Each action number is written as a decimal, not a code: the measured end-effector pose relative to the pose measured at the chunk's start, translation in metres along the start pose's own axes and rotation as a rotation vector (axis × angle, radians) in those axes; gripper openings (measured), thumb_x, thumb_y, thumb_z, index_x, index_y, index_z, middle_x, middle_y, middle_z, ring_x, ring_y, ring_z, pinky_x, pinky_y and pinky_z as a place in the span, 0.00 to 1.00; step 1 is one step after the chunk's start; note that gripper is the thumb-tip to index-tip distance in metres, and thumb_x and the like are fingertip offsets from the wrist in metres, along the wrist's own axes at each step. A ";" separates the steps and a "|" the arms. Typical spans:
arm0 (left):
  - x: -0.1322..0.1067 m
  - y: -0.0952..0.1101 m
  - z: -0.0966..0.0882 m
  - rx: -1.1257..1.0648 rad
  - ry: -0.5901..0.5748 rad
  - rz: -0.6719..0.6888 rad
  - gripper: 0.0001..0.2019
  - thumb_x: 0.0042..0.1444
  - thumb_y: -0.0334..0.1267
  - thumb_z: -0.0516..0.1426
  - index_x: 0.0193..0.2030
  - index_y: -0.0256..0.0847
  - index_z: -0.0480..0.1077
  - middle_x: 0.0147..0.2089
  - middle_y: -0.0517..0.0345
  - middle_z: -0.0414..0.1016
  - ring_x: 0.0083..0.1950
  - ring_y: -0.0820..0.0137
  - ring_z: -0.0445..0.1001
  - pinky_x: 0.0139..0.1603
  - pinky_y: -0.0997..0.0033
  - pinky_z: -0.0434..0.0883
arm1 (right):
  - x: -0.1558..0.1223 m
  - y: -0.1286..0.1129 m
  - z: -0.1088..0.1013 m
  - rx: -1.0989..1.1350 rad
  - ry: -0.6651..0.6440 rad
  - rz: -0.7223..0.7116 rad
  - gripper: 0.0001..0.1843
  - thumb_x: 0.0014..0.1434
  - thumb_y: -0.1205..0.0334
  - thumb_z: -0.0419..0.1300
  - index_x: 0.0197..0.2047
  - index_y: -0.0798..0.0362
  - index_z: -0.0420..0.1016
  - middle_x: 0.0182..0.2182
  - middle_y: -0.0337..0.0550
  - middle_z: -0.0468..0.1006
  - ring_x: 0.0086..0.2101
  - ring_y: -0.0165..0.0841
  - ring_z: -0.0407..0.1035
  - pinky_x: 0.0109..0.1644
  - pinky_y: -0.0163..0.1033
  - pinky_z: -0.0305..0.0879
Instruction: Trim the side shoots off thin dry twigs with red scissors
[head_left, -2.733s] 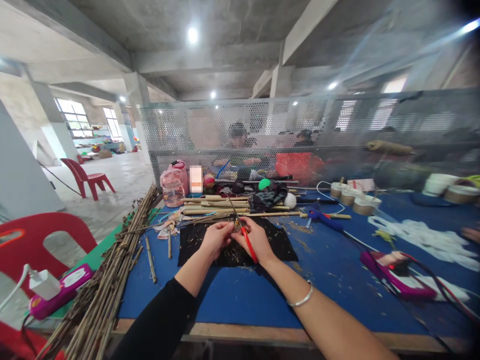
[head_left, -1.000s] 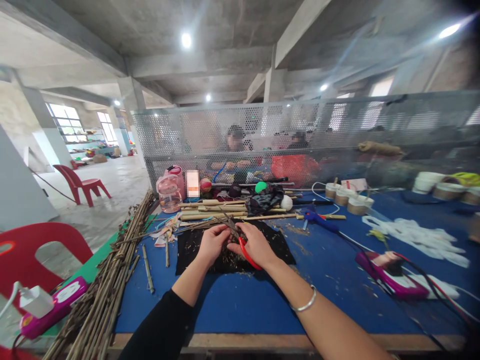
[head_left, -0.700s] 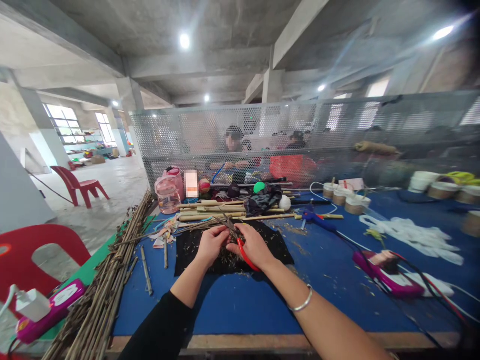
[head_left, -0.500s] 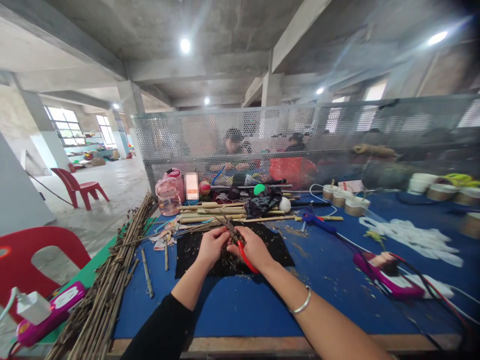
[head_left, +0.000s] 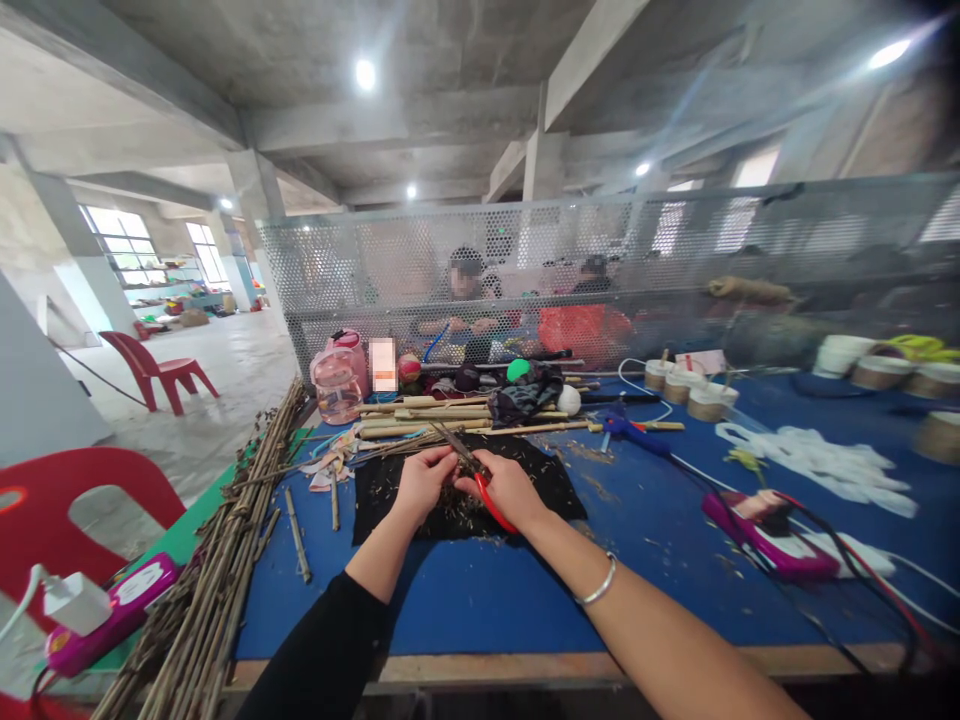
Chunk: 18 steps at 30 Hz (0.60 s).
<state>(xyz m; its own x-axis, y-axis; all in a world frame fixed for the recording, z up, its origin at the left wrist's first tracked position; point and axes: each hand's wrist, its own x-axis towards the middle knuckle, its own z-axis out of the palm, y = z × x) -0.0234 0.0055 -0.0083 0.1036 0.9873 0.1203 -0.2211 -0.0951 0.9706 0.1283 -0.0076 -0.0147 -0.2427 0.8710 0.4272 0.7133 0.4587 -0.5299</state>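
Over a black cloth (head_left: 382, 505) strewn with small plant clippings, both hands meet close together. My right hand (head_left: 514, 490) is wrapped round a pair of scissors (head_left: 493, 508) with red handles, the dark metal blades pointing up and away to the left. The fingers of my left hand (head_left: 421, 488) are pinched together beside the blades; what they hold is too small and covered to make out. Thin dry twigs (head_left: 379, 452) lie just beyond the left hand. A bundle of long brown stalks (head_left: 214, 560) runs along the table's left side.
Cut bamboo-like sticks (head_left: 420, 415) lie behind the cloth, near a pink jug (head_left: 339, 385) and a white ball (head_left: 569, 401). To the right are a blue glue gun (head_left: 634, 432), a purple power strip (head_left: 795, 550) and cords. A mesh screen (head_left: 330, 270) stands behind, with people beyond.
The view has tilted down and shifted slightly. Both hands stay together over the cloth, and the scissor blades look closer together than before.
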 end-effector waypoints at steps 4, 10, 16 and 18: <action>0.003 -0.004 -0.001 -0.018 -0.008 -0.023 0.16 0.38 0.41 0.64 0.35 0.34 0.76 0.26 0.57 0.75 0.24 0.76 0.66 0.27 0.76 0.64 | -0.001 -0.001 0.000 0.011 -0.019 0.028 0.15 0.53 0.50 0.57 0.41 0.48 0.71 0.33 0.44 0.77 0.34 0.36 0.72 0.36 0.35 0.62; 0.002 -0.002 -0.001 -0.077 -0.015 -0.067 0.16 0.36 0.37 0.65 0.36 0.35 0.76 0.33 0.53 0.77 0.30 0.74 0.70 0.34 0.74 0.67 | 0.001 0.000 0.002 -0.067 0.060 0.045 0.22 0.51 0.49 0.59 0.46 0.51 0.67 0.37 0.46 0.75 0.37 0.36 0.70 0.39 0.37 0.63; 0.003 -0.001 -0.001 -0.145 0.021 -0.097 0.15 0.36 0.40 0.65 0.32 0.34 0.75 0.24 0.58 0.73 0.25 0.77 0.67 0.30 0.76 0.66 | 0.002 0.006 0.006 -0.076 0.079 -0.039 0.26 0.49 0.49 0.61 0.48 0.54 0.64 0.40 0.49 0.72 0.42 0.38 0.67 0.45 0.41 0.62; 0.002 0.000 0.000 -0.134 0.009 -0.105 0.15 0.36 0.40 0.65 0.32 0.34 0.75 0.25 0.57 0.73 0.24 0.77 0.67 0.28 0.77 0.65 | 0.002 0.007 0.006 -0.086 0.073 -0.076 0.27 0.48 0.49 0.61 0.48 0.55 0.64 0.40 0.49 0.72 0.41 0.38 0.67 0.46 0.42 0.62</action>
<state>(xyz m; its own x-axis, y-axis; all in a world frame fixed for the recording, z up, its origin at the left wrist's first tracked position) -0.0231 0.0073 -0.0083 0.1245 0.9921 0.0170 -0.3365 0.0261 0.9413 0.1287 -0.0017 -0.0214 -0.2522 0.8178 0.5172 0.7490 0.5034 -0.4307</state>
